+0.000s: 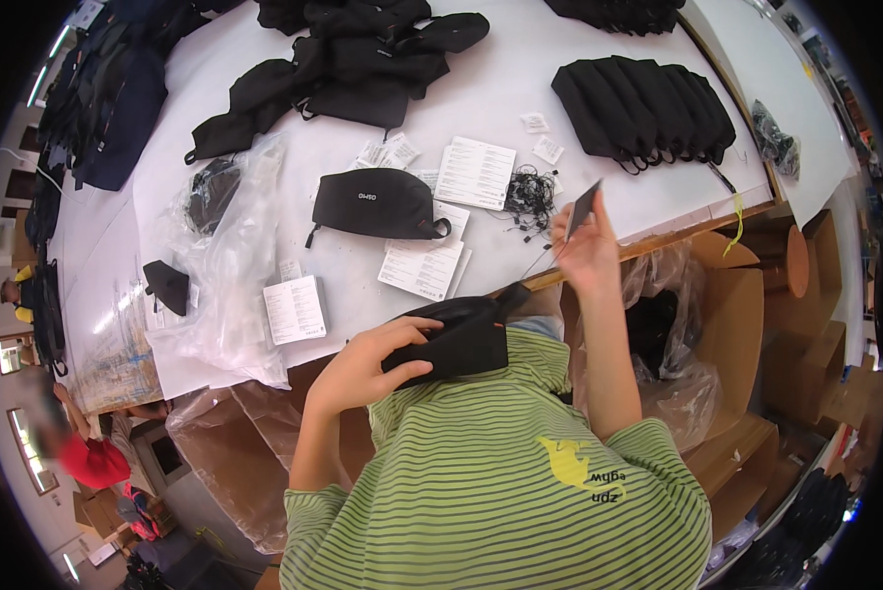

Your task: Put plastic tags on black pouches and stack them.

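Note:
My left hand point(374, 364) is closed on a black fabric pouch point(473, 342) held against my shirt at the table's near edge. Raised to the right, my right hand point(589, 251) pinches a small dark hang tag point(583, 209); a thin cord seems to trail below it. Left of that hand lies a tangle of black cords point(532, 202). Another black pouch point(374, 204) rests flat on the table, with a loop at one end. White printed cards lie in stacks around it, among them one stack point(475, 172) behind and another point(296, 310) nearer me.
A row of black pouches point(648, 113) sits at the far right, and a heap of them point(353, 74) at the back. Crumpled clear plastic point(230, 265) covers the left part. Below the right edge stands an open carton point(731, 339) lined with plastic. A person in red point(92, 457) is far left.

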The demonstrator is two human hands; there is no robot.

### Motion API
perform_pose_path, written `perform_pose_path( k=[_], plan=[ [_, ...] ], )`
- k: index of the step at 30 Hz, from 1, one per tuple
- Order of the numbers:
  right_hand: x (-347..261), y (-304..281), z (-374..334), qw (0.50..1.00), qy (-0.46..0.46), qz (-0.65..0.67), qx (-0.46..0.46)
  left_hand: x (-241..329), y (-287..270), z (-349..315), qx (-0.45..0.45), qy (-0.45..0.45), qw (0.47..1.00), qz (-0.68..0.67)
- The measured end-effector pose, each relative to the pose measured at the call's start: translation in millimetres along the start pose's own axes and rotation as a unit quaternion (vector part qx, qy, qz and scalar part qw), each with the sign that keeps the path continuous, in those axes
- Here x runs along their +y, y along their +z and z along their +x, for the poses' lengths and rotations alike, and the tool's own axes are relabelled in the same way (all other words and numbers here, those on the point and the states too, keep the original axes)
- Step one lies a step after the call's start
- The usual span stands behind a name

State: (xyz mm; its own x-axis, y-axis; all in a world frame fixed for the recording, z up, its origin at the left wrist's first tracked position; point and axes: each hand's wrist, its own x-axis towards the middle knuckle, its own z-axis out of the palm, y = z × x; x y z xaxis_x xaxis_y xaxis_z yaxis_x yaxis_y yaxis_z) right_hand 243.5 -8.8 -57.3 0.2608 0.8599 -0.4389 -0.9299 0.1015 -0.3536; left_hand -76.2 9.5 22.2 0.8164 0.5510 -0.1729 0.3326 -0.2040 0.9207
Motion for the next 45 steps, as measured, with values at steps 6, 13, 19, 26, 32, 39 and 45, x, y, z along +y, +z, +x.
perform_pose_path(
  k=[6,13,19,26,32,39,45],
  plan=[
    [49,-9,-2,0.974,0.155,0.126,-0.103,10,0,8,-0.032,0.004,0.999,0.009],
    [34,10,-1,0.988,0.103,-0.011,-0.113,11,0,7,-0.029,-0.001,0.999,0.02],
    [34,55,-43,0.817,-0.139,-0.546,-0.122,12,10,18,0.007,0.035,0.997,0.07],
    [37,53,-74,0.504,-0.064,-0.8,-0.318,8,8,37,0.0,0.132,0.973,0.19],
    [43,54,-89,0.508,-0.06,-0.808,-0.293,0,-20,66,-0.231,-0.002,0.971,0.059],
    [44,45,-81,0.561,-0.088,-0.762,-0.312,-94,-109,186,0.273,-0.017,0.922,0.274],
    [41,68,-92,0.501,0.002,-0.813,-0.298,-124,-135,205,0.238,-0.146,0.899,0.339]
  ],
)
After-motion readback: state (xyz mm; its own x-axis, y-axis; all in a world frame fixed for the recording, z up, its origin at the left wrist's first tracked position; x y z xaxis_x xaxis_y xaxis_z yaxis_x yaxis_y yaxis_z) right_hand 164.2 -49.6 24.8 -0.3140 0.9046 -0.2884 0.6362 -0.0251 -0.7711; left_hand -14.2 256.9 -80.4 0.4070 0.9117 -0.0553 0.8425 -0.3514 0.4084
